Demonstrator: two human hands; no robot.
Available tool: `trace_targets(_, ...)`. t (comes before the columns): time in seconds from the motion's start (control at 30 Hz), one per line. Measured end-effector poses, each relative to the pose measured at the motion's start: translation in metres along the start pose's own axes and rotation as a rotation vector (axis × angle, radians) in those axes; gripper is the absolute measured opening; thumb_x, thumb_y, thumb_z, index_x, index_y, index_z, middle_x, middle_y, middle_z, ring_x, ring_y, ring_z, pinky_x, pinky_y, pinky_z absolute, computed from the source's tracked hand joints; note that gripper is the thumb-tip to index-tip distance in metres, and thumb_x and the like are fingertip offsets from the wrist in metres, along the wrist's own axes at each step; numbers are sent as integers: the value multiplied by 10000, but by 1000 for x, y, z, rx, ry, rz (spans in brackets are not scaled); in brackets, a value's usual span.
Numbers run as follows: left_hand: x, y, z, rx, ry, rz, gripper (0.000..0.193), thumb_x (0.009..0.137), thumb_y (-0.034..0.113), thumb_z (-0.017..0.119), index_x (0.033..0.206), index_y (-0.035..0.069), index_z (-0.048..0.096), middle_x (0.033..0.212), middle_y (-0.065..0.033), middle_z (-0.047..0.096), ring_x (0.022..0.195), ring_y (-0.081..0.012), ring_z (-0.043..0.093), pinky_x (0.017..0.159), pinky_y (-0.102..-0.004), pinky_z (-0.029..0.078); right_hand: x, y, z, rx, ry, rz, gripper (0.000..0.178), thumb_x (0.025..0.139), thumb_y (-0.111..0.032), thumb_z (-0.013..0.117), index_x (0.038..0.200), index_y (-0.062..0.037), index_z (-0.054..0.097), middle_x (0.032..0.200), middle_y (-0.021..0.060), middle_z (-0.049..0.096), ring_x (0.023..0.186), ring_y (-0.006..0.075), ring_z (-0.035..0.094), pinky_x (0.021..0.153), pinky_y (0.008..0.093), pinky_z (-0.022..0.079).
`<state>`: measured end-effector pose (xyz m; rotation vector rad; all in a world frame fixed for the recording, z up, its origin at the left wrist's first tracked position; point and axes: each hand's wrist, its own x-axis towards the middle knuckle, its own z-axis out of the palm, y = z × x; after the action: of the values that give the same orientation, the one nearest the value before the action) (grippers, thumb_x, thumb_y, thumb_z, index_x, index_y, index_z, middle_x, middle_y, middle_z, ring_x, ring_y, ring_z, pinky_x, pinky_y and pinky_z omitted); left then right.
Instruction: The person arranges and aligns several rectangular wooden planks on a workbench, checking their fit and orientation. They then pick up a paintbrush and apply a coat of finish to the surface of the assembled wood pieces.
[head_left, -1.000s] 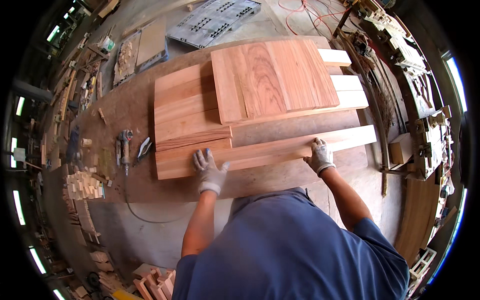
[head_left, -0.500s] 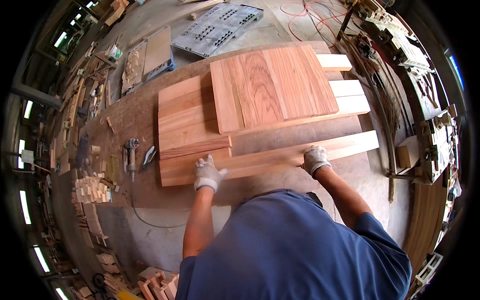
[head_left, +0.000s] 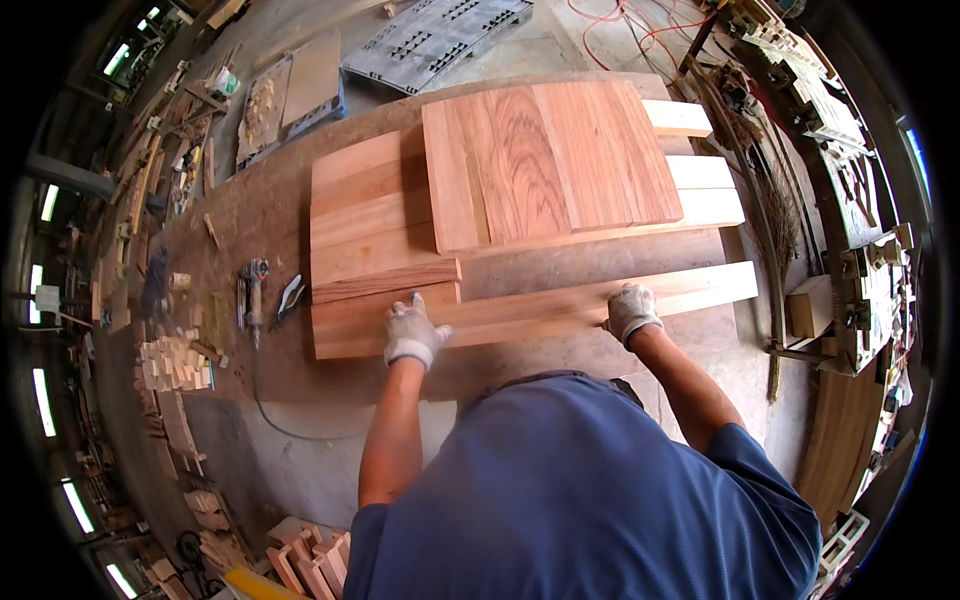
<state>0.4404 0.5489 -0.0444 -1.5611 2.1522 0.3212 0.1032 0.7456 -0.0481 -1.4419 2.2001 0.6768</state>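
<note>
Both my hands wear pale work gloves. My left hand [head_left: 414, 333] rests with its fingers spread on the near edge of the wood, where a short board [head_left: 350, 328] lies at the left end of a long light plank [head_left: 705, 286]. Further right, my right hand [head_left: 631, 311] has its fingers curled over this plank's near edge. A dark-grained wooden strip [head_left: 385, 281] lies just beyond my left hand. Past it are several wide boards side by side [head_left: 362, 235], with a large reddish wood panel [head_left: 550, 165] lying over them.
Left of the boards lie a power tool [head_left: 255, 300] with a trailing cord or hose and a smaller black-and-white tool [head_left: 290, 295]. Small wood blocks [head_left: 172, 364] are piled at the table's left. A grey plastic pallet [head_left: 435, 45] lies beyond; a cluttered bench [head_left: 860, 290] stands right.
The view has tilted slightly, shifting the boards and tools a little in the picture. Both hands keep about the same places on the wood.
</note>
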Motion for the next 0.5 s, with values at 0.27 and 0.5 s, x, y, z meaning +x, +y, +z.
trace_targets(0.27, -1, -1, -2, -22, -14, -12, 1051, 833, 597, 835, 1647, 100, 393, 1543, -261, 496, 1453, -418, 463, 1216, -487, 402, -1, 1, -4, 19, -6, -5, 548, 838, -572, 832, 1108, -96, 810, 1161, 179, 747, 1111, 333, 718, 910, 453, 587)
trace_targets(0.5, -1, 1, -3, -12, -24, -14, 1067, 837, 594, 835, 1655, 88, 374, 1540, -254, 496, 1440, -414, 474, 1210, -488, 406, -2, 1, -4, 27, -15, -11, 537, 849, -573, 822, 1091, -94, 814, 1150, 175, 749, 1102, 333, 718, 904, 452, 587)
